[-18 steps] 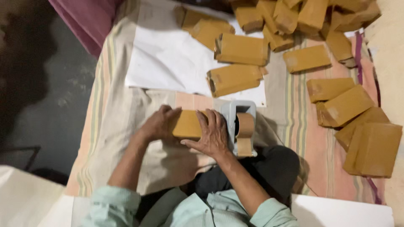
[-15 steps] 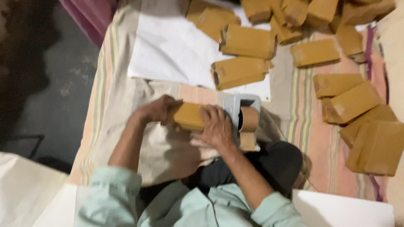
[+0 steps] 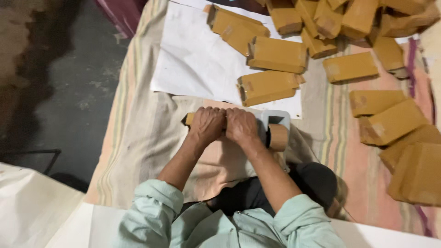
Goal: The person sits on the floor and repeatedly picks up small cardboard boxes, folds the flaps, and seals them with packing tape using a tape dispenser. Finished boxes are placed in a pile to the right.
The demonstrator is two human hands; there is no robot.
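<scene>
My left hand [image 3: 206,125] and my right hand [image 3: 240,125] lie side by side, both closed over a brown paper-wrapped packet [image 3: 189,119]. Only the packet's left end shows past my left knuckles. Just right of my right hand sits a white tape dispenser [image 3: 276,120] with a roll of brown tape [image 3: 278,137]. Both sit on a striped cloth [image 3: 138,133] over my lap.
A white paper sheet [image 3: 197,59] lies ahead with two wrapped packets [image 3: 267,87] on it. Several more brown packets [image 3: 390,121] are strewn at the top and right. Dark floor [image 3: 69,92] is on the left; white sheets [image 3: 32,206] lie at bottom left.
My hands have drawn together over the packet, which showed between them earlier and is now nearly covered. The view has shifted slightly.
</scene>
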